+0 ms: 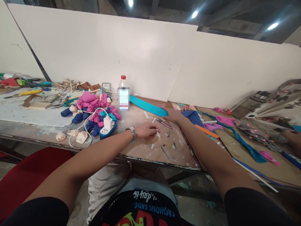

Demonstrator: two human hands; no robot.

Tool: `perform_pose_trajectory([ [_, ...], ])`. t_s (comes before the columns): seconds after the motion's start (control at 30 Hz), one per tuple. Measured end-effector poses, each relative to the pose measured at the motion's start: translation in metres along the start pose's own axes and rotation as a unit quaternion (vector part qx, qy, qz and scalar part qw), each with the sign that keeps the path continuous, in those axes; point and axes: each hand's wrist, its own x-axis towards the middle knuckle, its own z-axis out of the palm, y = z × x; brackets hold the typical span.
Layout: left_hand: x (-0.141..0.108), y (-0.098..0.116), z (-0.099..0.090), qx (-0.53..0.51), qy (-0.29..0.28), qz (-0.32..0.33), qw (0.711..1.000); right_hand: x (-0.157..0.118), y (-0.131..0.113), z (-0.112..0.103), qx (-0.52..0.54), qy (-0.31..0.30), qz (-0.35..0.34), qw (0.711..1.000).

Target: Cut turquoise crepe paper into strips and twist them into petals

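Note:
My right hand (173, 115) reaches across the table, its fingers at the near end of a long turquoise fabric strip (149, 106). The strip runs back to the left, towards a red-capped bottle (123, 94). My left hand (148, 130), with a metal watch (132, 132) at the wrist, rests low over the brown tabletop (141, 147). Its fingers are curled in, and what they pinch, if anything, is too small to make out. A slim pinkish tool (165, 124), perhaps a cutter, lies between the hands among white scraps.
Left of the bottle are bunched pink and blue fabric pieces (88, 102) and a blue power strip (108, 128) with a white charger and cable. Blue fabric (192, 117) and an orange strip (207, 131) lie right. Another person's hand (293, 138) shows at the right edge. A white partition (141, 50) stands behind.

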Motion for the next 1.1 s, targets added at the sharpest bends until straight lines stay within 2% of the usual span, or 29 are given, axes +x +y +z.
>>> perform_pose_trajectory([
  [0.1, 0.0, 0.002, 0.001, -0.004, 0.006, -0.006, 1.0, 0.001, 0.001, -0.003, 0.084, 0.009, -0.008, 0.996],
  [0.2, 0.0, 0.007, 0.002, -0.036, 0.017, -0.014, 0.999, 0.001, 0.003, -0.01, 0.152, 0.034, 0.015, 0.988],
  [0.3, -0.001, 0.011, 0.002, -0.071, 0.058, -0.026, 0.996, -0.004, 0.001, -0.018, 0.237, 0.057, 0.04, 0.969],
  [0.37, -0.001, 0.013, 0.002, -0.111, 0.098, -0.039, 0.988, -0.011, -0.006, -0.022, 0.483, 0.073, 0.096, 0.867],
  [0.4, 0.0, 0.014, 0.001, -0.137, 0.12, -0.042, 0.982, -0.016, -0.011, -0.024, 0.557, 0.071, 0.115, 0.819],
  [0.43, 0.0, 0.014, 0.0, -0.166, 0.142, -0.043, 0.975, -0.022, -0.018, -0.025, 0.602, 0.066, 0.13, 0.785],
  [0.5, 0.001, 0.015, -0.003, -0.222, 0.18, -0.034, 0.958, -0.036, -0.034, -0.028, 0.645, 0.045, 0.144, 0.749],
  [0.63, 0.004, 0.013, -0.007, -0.269, 0.224, 0.0, 0.937, -0.067, -0.068, -0.024, 0.68, -0.02, 0.101, 0.726],
  [0.67, 0.004, 0.012, -0.008, -0.264, 0.233, 0.005, 0.936, -0.072, -0.074, -0.021, 0.676, -0.037, 0.086, 0.731],
  [0.73, 0.005, 0.011, -0.008, -0.247, 0.25, 0.008, 0.936, -0.079, -0.078, -0.014, 0.632, -0.043, 0.04, 0.773],
  [0.83, 0.006, 0.009, -0.009, -0.229, 0.256, 0.0, 0.939, -0.077, -0.068, -0.001, 0.461, 0.071, -0.018, 0.884],
  [0.9, 0.005, 0.008, -0.01, -0.222, 0.253, -0.006, 0.942, -0.073, -0.056, 0.006, 0.314, 0.136, -0.048, 0.938],
  [0.97, 0.005, 0.007, -0.012, -0.216, 0.251, -0.009, 0.944, -0.069, -0.045, 0.011, 0.208, 0.152, -0.049, 0.965],
  [1.1, 0.004, 0.006, -0.017, -0.207, 0.251, -0.004, 0.945, -0.068, -0.034, 0.019, 0.118, 0.081, -0.008, 0.99],
])
